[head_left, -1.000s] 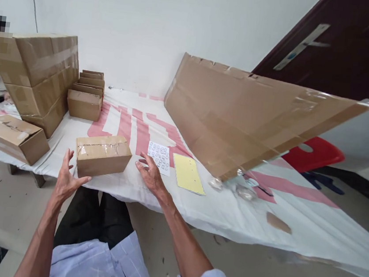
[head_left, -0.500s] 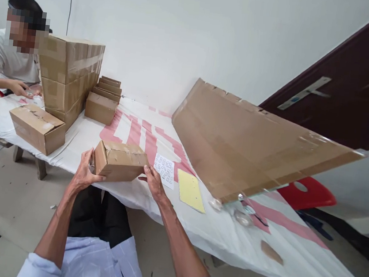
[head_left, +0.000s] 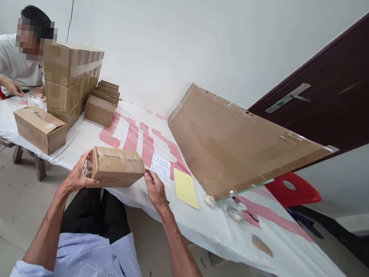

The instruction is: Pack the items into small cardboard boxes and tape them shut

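Observation:
A small taped cardboard box is held over the front edge of the cloth-covered table. My left hand wraps round its left end, thumb along the lower front. At the right end, my right hand is closed with the thumb against the box's edge; its other fingers are partly hidden. A small dark green bit shows by the right fingers, too small to name. Just beyond that hand lie a white sheet of printed marks and a yellow card.
Taped boxes are stacked at the left, with a single box before them and several more boxes behind. A large cardboard panel leans at the right. A co-worker sits far left. A red chair stands right.
The box has come slightly left and lower in view, its top turned more toward me. My right hand has shifted along its right edge. The whole view has moved slightly.

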### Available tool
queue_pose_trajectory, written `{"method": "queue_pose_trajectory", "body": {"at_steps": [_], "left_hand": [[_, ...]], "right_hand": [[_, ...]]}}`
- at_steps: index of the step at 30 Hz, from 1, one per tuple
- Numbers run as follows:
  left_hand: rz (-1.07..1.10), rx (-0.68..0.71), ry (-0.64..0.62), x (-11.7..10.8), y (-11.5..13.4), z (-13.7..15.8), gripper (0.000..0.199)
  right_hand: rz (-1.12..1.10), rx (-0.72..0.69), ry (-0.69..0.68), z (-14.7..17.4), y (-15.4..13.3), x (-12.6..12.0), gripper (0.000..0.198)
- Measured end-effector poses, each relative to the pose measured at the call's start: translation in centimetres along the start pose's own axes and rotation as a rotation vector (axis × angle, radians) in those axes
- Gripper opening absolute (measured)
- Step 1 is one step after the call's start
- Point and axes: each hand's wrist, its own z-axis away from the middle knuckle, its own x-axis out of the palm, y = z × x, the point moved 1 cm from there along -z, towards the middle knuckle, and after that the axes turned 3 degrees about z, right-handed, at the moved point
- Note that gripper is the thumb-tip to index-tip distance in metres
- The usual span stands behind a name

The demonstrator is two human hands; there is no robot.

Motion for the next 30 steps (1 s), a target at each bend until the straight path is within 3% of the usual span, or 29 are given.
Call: {"method": "queue_pose_trajectory", "body": {"at_steps": [2, 5, 8, 11, 14, 19, 26, 30], "left_hand": [[0.023, 0.002, -0.001, -0.2, 0.0, 0.1, 0.115], [0.054, 0.045, 0.017, -0.2, 0.1, 0.0, 0.103], [0.051, 0.078, 0.036, 0.1, 0.2, -0.1, 0.084], [0.03, 0.08, 0.035, 0.2, 0.3, -0.1, 0.073], [0.03, 0.087, 0.022, 0.3, 0.4, -0.2, 0.073], [0.019, 0.101, 0.004, 0.3, 0.6, -0.2, 0.074], [-0.007, 0.094, -0.006, 0.1, 1.1, 0.3, 0.073], [-0.042, 0.062, 0.0, -0.5, 1.3, 0.8, 0.069]], "right_hand": [[0.307, -0.001, 0.032, 0.4, 1.2, -0.8, 0.049], [0.696, 0.102, -0.058, 1.0, 3.3, -1.6, 0.043], [0.844, 0.192, -0.144, 1.4, 5.0, -1.8, 0.036], [0.849, 0.178, -0.129, 1.5, 6.1, -1.7, 0.028], [0.723, 0.133, -0.028, 1.6, 6.4, -2.0, 0.025], [0.282, 0.159, 0.19, 0.8, 4.8, -3.0, 0.038], [-0.282, 0.132, 0.028, -0.8, -2.3, -1.9, 0.051], [-0.328, 0.109, -0.015, -0.7, -5.4, -0.7, 0.055]]}}
